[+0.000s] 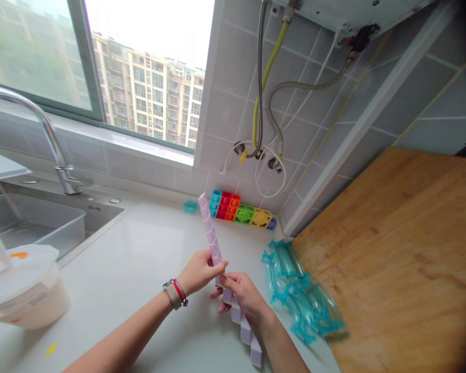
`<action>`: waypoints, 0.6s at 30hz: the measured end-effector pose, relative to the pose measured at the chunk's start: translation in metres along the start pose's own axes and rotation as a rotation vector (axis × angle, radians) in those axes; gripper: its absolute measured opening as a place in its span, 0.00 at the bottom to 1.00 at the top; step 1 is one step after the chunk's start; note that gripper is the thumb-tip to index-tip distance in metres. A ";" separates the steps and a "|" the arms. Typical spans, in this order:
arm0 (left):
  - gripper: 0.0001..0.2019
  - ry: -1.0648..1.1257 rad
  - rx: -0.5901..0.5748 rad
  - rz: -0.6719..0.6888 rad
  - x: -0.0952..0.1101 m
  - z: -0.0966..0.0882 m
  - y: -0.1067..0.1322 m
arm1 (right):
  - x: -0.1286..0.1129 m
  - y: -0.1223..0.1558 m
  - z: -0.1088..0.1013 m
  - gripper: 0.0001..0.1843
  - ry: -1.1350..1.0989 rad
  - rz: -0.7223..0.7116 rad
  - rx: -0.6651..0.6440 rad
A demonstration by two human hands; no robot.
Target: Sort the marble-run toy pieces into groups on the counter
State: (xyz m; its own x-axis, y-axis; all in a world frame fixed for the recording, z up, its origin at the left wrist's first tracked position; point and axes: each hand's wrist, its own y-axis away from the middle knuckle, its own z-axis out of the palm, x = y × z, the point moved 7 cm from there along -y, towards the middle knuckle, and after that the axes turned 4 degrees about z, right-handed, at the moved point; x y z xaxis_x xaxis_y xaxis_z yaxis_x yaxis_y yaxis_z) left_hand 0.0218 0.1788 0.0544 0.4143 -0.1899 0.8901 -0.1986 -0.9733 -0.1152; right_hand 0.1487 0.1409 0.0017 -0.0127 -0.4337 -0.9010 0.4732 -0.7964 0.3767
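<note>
A lilac segmented snake puzzle (208, 226) is held between my two hands above the white counter. Its far part is a straight bar tilted up toward the wall, while the near part (246, 335) zigzags in steps toward me. My left hand (202, 270) grips the straight part, with the thumb along its side. Just below it, my right hand (245, 296) is closed around the puzzle where the steps begin. The two hands almost touch, and some fingers are hidden behind the puzzle.
Coloured plastic blocks (244, 211) and a small teal piece (190, 206) lie by the wall. Translucent teal curved pieces (301, 298) rest at the right against a wooden board (392, 248). A lidded cup with a straw (27, 290), a sink (104, 220) and a faucet (54, 140) are at the left.
</note>
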 end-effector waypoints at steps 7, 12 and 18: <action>0.16 -0.104 0.027 0.035 -0.002 -0.001 0.000 | 0.001 -0.002 -0.003 0.31 0.038 -0.016 0.027; 0.16 -0.158 0.034 0.049 -0.005 0.000 0.001 | 0.003 -0.004 -0.004 0.29 0.050 -0.027 0.034; 0.16 -0.234 0.026 0.058 -0.002 0.000 0.003 | 0.007 -0.007 -0.006 0.29 0.087 -0.005 0.066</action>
State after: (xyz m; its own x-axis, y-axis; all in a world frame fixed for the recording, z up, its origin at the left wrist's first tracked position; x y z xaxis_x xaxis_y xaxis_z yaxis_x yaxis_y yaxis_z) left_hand 0.0204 0.1762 0.0527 0.5981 -0.2672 0.7556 -0.2061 -0.9624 -0.1772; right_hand 0.1512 0.1457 -0.0088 0.0627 -0.3941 -0.9169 0.4145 -0.8255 0.3831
